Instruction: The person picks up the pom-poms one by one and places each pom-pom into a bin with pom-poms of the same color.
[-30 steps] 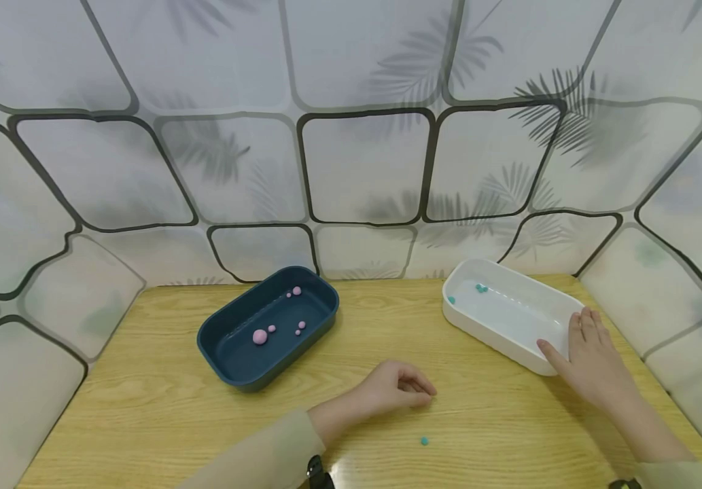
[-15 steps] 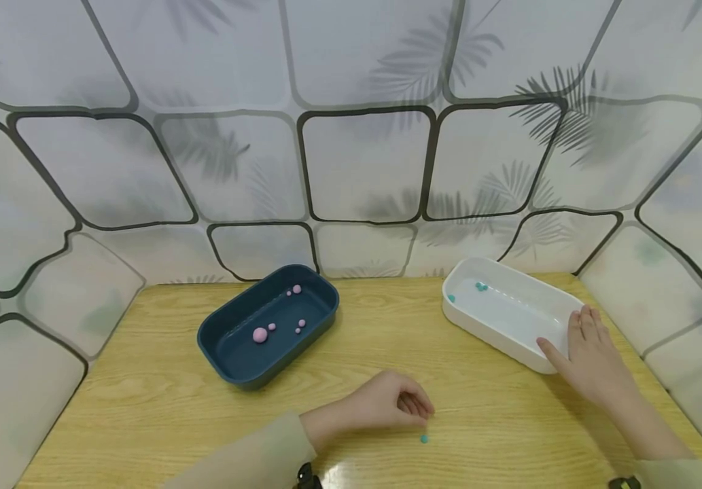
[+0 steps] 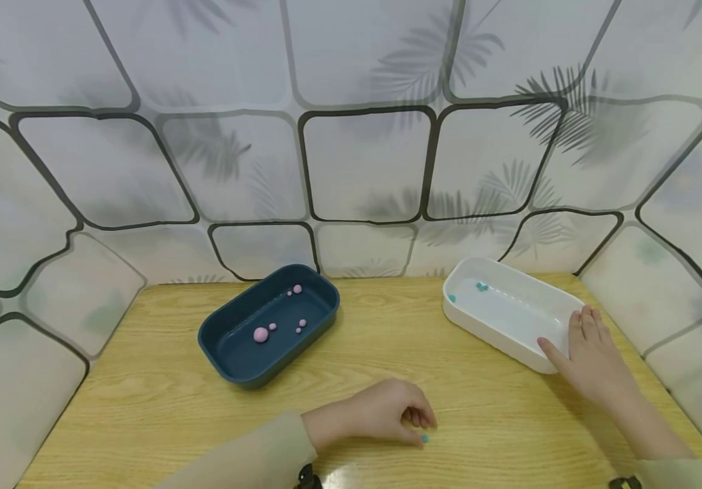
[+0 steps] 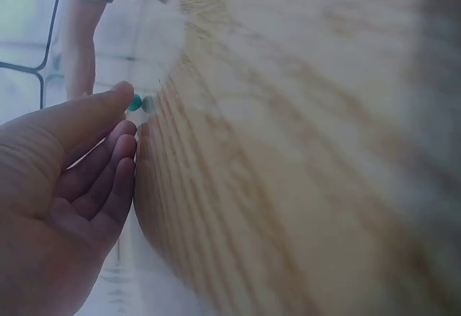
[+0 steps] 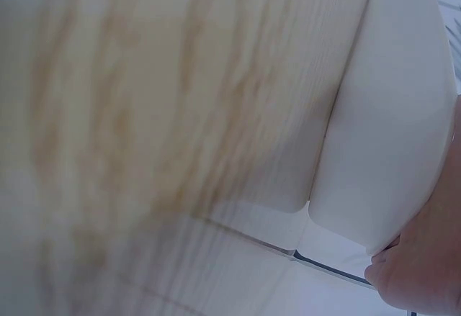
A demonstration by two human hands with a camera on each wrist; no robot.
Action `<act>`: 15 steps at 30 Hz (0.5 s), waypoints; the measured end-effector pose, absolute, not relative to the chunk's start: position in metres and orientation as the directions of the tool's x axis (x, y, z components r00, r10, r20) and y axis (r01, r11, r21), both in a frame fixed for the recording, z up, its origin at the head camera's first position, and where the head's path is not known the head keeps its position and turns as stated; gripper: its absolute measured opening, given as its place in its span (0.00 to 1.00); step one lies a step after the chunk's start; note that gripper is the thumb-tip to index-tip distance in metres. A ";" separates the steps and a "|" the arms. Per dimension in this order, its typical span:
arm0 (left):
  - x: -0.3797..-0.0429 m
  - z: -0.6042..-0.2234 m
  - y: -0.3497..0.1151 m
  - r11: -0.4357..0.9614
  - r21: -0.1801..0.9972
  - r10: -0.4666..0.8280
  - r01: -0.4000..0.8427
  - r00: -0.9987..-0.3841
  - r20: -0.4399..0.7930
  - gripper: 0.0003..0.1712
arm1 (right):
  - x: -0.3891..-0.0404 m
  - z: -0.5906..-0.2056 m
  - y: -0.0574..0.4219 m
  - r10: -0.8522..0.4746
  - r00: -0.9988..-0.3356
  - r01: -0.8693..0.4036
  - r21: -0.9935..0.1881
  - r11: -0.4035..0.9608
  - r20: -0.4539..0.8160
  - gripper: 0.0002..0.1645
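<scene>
A small teal ball (image 3: 425, 439) lies on the wooden table at the thumb tip of my left hand (image 3: 381, 411). In the left wrist view the teal ball (image 4: 135, 102) shows just past the thumb, with the other fingers loosely bent and apart from it. My right hand (image 3: 598, 360) rests on the near right end of a white tray (image 3: 491, 336), its fingers straight over the rim and the thumb spread. Several teal balls (image 3: 482, 286) sit toward the far left of that tray. The right wrist view shows the outer wall of the white tray (image 5: 389, 114) against the hand.
A dark blue tray (image 3: 253, 375) stands at the left, holding several pink balls (image 3: 261, 335) of different sizes. The light wooden table (image 3: 143, 407) runs back to a patterned wall covering (image 3: 363, 170), which also closes in both sides.
My left hand has come down toward the table's near edge, and its thumb is now at the teal ball. The right hand and both trays have stayed in place.
</scene>
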State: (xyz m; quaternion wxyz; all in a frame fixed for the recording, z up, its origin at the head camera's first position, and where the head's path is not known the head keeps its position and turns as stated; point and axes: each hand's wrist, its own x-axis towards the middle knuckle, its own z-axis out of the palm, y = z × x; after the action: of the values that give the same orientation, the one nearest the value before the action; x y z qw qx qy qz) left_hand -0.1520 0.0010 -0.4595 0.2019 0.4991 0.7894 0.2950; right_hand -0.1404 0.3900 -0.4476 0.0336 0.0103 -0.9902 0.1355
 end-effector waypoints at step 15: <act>-0.149 -0.458 0.005 0.323 0.530 0.929 0.784 -0.370 -0.019 0.10 | -0.141 -0.448 0.390 -0.019 -0.997 -0.039 -0.267 0.963 0.078 0.59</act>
State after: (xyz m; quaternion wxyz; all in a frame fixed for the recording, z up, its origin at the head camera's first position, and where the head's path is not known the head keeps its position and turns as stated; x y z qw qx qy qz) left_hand -0.1488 0.0050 -0.4579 0.1621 0.5375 0.7970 0.2229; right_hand -0.1407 0.3902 -0.4478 0.0374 0.0145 -0.9900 0.1354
